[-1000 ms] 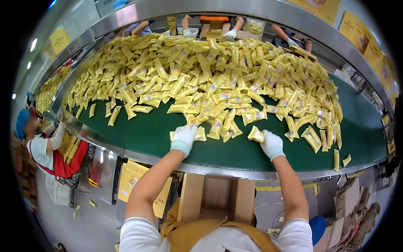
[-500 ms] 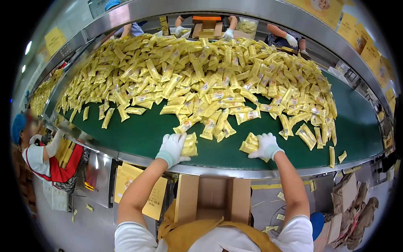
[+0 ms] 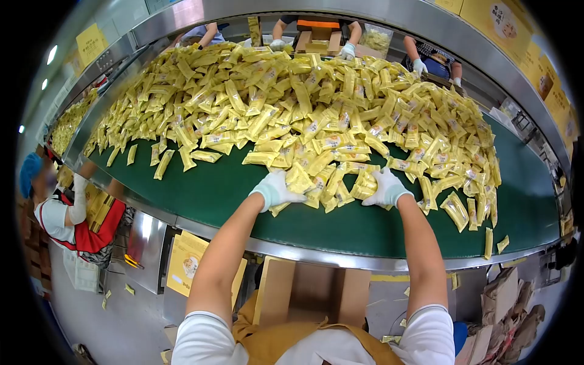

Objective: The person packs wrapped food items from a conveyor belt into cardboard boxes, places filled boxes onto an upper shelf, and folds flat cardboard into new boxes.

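Observation:
Both of my gloved hands are at the front of a large heap of yellow wrapped snack packets (image 3: pixel 316 91) on a green conveyor belt (image 3: pixel 201 188). My left hand (image 3: pixel 277 188) is closed round a few packets (image 3: pixel 298 179), its thumb stretched along their near side. Opposite it, my right hand (image 3: pixel 387 187) grips a small bunch of packets (image 3: pixel 364 185) from the right. Several loose packets (image 3: pixel 331 187) lie between the two hands. Below the belt's metal edge, an open cardboard box (image 3: pixel 316 289) stands in front of my body.
Across the belt are co-workers' gloved hands (image 3: pixel 348 51) and another box (image 3: pixel 319 44). A co-worker in a red apron (image 3: pixel 106 222) is at the left. Yellow printed cartons (image 3: pixel 185 261) stand beside my box. Crumpled brown cardboard (image 3: pixel 502 298) lies at the lower right.
Both hands have moved forward, away from the belt's near edge and up to the heap, with packets in them. They are closer together. The camera view has shifted slightly.

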`<state>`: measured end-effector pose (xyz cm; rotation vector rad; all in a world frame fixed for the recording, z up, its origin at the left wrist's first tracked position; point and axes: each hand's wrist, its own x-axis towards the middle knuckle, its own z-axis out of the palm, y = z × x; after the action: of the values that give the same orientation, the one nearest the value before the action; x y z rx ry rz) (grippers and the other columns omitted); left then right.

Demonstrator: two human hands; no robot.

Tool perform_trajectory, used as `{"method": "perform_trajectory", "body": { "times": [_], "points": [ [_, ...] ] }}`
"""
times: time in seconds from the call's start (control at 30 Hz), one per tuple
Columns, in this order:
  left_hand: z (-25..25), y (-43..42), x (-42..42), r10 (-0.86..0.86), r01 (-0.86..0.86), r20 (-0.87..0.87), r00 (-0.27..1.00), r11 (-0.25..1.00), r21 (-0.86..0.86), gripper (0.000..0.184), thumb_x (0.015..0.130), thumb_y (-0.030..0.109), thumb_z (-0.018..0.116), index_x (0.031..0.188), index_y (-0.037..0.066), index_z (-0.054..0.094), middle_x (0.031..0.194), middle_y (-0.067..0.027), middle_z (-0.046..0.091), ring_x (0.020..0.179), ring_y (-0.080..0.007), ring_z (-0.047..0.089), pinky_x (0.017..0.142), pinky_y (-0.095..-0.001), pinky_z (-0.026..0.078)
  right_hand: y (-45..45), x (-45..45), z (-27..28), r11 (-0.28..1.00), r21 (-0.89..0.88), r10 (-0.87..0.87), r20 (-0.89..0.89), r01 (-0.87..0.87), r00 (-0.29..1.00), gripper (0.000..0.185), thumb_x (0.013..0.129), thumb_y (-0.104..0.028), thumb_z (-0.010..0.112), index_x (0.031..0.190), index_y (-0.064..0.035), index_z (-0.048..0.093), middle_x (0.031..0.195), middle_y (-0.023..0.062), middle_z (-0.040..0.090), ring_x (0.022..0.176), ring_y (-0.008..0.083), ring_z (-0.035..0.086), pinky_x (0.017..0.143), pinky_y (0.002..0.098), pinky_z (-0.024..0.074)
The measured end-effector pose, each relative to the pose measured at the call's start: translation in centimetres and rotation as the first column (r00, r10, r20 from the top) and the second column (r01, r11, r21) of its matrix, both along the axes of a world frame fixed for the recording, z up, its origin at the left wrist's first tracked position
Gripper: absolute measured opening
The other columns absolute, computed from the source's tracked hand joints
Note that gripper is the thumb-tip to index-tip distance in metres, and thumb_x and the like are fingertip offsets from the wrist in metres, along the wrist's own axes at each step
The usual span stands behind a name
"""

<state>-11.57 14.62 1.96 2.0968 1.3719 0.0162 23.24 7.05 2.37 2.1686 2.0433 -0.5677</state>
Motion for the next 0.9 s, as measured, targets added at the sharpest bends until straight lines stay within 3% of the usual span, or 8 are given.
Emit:
{"method": "perform_trajectory", "body": {
  "times": [0.17,0.33,0.43,0.57,0.67,0.73,0.87,0.9],
  "points": [
    [0.6,-0.9,1.4,-0.079,0.089,-0.226,0.971,0.995,0.033,0.106,0.056,0.073,0.078,0.124,-0.006,0.059,0.131,-0.0226,0.058,0.125,-0.0369,0.054,0.105,-0.041,0.044,-3.5,0.0,-1.5,0.987,0.11,0.105,0.096,-0.116,0.99,0.102,0.055,-0.068,0.079,0.134,-0.0078,0.058,0.136,0.0139,0.054,0.118,0.0354,0.05,0.106,0.0423,0.0396],
    [1.4,-4.2,-1.4,-0.096,0.175,-0.431,0.897,0.973,0.148,0.102,0.057,0.069,0.081,0.127,-0.001,0.057,0.132,-0.0202,0.056,0.124,-0.036,0.054,0.108,-0.0445,0.039,-7.7,0.5,-1.8,0.98,0.137,0.127,0.134,-0.145,0.983,0.094,0.055,-0.064,0.081,0.128,-0.0076,0.06,0.12,0.0198,0.056,0.118,0.036,0.051,0.106,0.0451,0.0385],
    [-0.5,-7.0,-4.5,-0.057,0.192,-0.4,0.915,0.932,0.308,0.107,0.057,0.069,0.081,0.135,0.002,0.052,0.141,-0.0199,0.048,0.129,-0.0371,0.048,0.11,-0.0463,0.036,-11.7,0.8,-1.4,0.995,0.089,-0.031,-0.108,0.041,0.994,0.095,0.056,-0.061,0.081,0.131,-0.0078,0.056,0.122,0.0201,0.054,0.117,0.0373,0.052,0.106,0.0479,0.0389],
    [-1.0,-8.7,-4.7,0.029,0.108,-0.393,0.919,0.94,0.324,0.122,0.058,0.07,0.08,0.151,0.006,0.034,0.152,-0.0247,0.035,0.134,-0.0375,0.044,0.109,-0.0467,0.037,-15.2,-0.4,-3.3,0.926,0.378,-0.025,0.061,0.0,0.998,0.091,0.06,-0.055,0.081,0.132,-0.0076,0.051,0.132,0.0203,0.05,0.115,0.0387,0.054,0.102,0.0479,0.0427],
    [-1.3,-8.3,-3.6,0.113,0.06,-0.468,0.876,0.939,0.339,0.137,0.059,0.072,0.08,0.16,0.008,0.013,0.159,-0.0284,0.023,0.139,-0.0375,0.039,0.107,-0.0471,0.038,-15.2,-0.9,-3.0,0.946,0.319,-0.095,0.114,0.054,0.989,0.116,0.062,-0.059,0.079,0.152,-0.0064,0.027,0.135,0.0206,0.048,0.116,0.0373,0.054,0.099,0.0479,0.0436],
    [-1.3,-8.0,-3.7,0.104,0.058,-0.467,0.878,0.946,0.32,0.134,0.06,0.071,0.079,0.159,0.006,0.016,0.152,-0.0254,0.036,0.136,-0.0363,0.043,0.107,-0.0468,0.039,-14.7,-1.1,-2.3,0.979,0.173,-0.134,0.164,0.105,0.977,0.125,0.065,-0.062,0.078,0.157,-0.0025,0.017,0.132,0.0207,0.05,0.114,0.035,0.055,0.096,0.0456,0.0464],
    [-0.7,-9.4,-4.0,0.116,0.004,-0.384,0.916,0.955,0.297,0.131,0.06,0.065,0.082,0.157,0.004,0.02,0.136,-0.0202,0.052,0.127,-0.035,0.051,0.103,-0.0476,0.04,-15.8,-2.0,-2.6,0.956,0.191,-0.244,0.103,0.221,0.964,0.124,0.071,-0.061,0.077,0.157,0.001,0.013,0.122,0.0197,0.057,0.108,0.0331,0.059,0.092,0.0414,0.0501],
    [-1.3,-9.7,-4.4,0.147,-0.019,-0.323,0.935,0.929,0.368,0.13,0.059,0.063,0.083,0.157,0.004,0.021,0.134,-0.0197,0.053,0.125,-0.0348,0.052,0.102,-0.0476,0.041,-16.1,-1.6,-3.6,0.908,0.172,-0.317,-0.311,0.381,0.896,0.116,0.075,-0.058,0.075,0.156,0.0002,0.017,0.121,0.0179,0.058,0.107,0.0313,0.06,0.09,0.0395,0.0511]
  ]
}}
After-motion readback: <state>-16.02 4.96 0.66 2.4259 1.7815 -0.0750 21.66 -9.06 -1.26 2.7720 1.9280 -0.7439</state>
